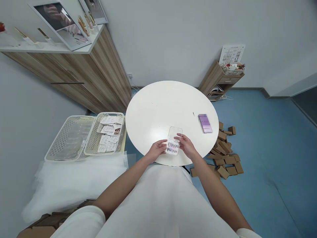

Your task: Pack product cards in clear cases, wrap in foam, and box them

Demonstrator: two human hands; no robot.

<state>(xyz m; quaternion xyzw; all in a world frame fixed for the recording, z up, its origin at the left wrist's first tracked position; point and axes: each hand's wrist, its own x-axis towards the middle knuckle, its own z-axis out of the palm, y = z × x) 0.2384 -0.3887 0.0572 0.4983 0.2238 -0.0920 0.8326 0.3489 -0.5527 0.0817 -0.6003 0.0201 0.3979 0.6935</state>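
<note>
A small clear case (172, 147) with its lid raised lies near the front edge of the round white table (160, 102). Inside it are two rows of shiny, patterned nail-like pieces. My left hand (156, 150) grips the case's left side between thumb and fingers. On the other side, my right hand (187, 145) holds the right edge, its fingers reaching over the hinge and the lower part of the transparent lid (175, 132). A purple pixelated rectangle (205, 123) shows on the tabletop to the right.
White baskets, one with printed cards (109, 129) and one with clear plastic (74, 135), stand left of the table. Brown cardboard boxes (230, 160) lie on the floor at right. A wooden cabinet (109, 66) stands back left, a small shelf (210, 76) back right.
</note>
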